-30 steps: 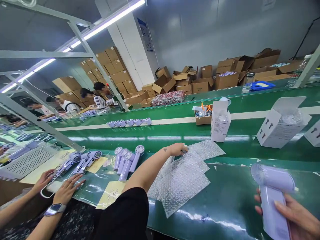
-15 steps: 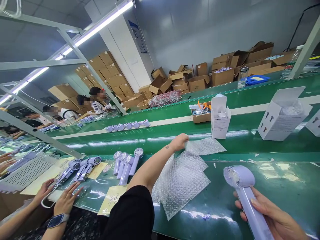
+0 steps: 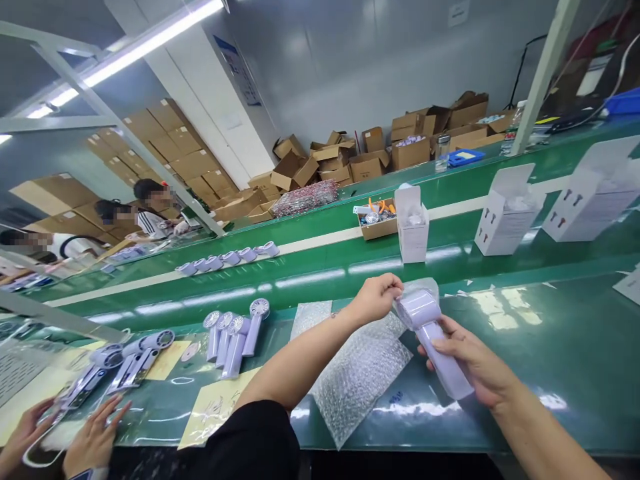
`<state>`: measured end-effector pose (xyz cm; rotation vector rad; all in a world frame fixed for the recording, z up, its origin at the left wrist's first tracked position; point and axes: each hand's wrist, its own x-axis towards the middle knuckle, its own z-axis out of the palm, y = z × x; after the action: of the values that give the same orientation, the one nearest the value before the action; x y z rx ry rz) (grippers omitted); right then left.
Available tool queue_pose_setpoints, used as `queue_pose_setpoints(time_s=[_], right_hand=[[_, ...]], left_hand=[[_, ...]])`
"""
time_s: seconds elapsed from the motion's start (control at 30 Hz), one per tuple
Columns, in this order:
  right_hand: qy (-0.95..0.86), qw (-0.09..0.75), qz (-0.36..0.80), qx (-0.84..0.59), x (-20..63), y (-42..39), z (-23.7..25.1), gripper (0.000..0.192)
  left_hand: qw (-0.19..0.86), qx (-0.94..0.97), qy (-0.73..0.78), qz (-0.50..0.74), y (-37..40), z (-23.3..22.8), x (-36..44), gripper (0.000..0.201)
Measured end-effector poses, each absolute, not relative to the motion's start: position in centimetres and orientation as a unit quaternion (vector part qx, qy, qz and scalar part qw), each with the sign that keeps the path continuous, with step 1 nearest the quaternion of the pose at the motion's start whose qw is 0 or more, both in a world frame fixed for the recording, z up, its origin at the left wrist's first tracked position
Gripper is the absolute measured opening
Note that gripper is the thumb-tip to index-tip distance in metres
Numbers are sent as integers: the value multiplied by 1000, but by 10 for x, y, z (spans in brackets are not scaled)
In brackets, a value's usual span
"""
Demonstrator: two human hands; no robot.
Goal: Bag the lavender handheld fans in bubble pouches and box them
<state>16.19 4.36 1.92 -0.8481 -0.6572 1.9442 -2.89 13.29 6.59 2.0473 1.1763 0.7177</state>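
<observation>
In my right hand (image 3: 475, 363), fingers wrapped round its handle, is a lilac handheld fan (image 3: 445, 367), held tilted with its head up and to the left. See-through wrap, seemingly a bubble-wrap bag (image 3: 429, 287), lies about the fan's head; how far it covers the handle I cannot tell. My left hand (image 3: 377, 297) pinches the wrap's edge beside the head, fingertips closed. Under my left forearm, more bubble-wrap bags (image 3: 357, 380) lie in a loose pile on the green bench.
Several lilac fans (image 3: 233, 347) stand left of my arm, near a yellow paper (image 3: 215, 407). A co-worker's hands (image 3: 93, 433) are beside unassembled fans (image 3: 133, 360). Open white boxes (image 3: 413, 230) and a parts carton (image 3: 377, 230) stand beyond, on the green belt (image 3: 320, 270).
My left hand has drawn a bag off the pile and brought it to the fan's head. My right hand has moved left and inward with the fan. The view has swung right.
</observation>
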Motion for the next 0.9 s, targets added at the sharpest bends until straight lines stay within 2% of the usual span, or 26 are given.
queue_pose_setpoints(time_s=[0.1, 0.2, 0.3, 0.43, 0.53, 0.77, 0.9], right_hand=[[-264, 425, 771, -394, 169, 32, 11, 56], [-283, 425, 762, -399, 166, 21, 6, 63], [-295, 437, 761, -379, 162, 13, 3, 66], [-254, 439, 776, -373, 176, 2, 3, 51], [-249, 439, 777, -375, 194, -7, 2, 46], [-239, 464, 764, -379, 207, -16, 0, 48], [-221, 466, 770, -376, 207, -22, -5, 48]], left_hand=[[402, 724, 462, 319, 121, 58, -27, 8], [404, 707, 464, 350, 108, 52, -13, 8], [305, 784, 425, 334, 93, 49, 3, 11], [113, 910, 299, 264, 81, 46, 1, 20], [23, 933, 240, 269, 79, 44, -7, 24], [-43, 916, 220, 333, 58, 36, 4, 23], [5, 900, 268, 345, 43, 28, 5, 26]])
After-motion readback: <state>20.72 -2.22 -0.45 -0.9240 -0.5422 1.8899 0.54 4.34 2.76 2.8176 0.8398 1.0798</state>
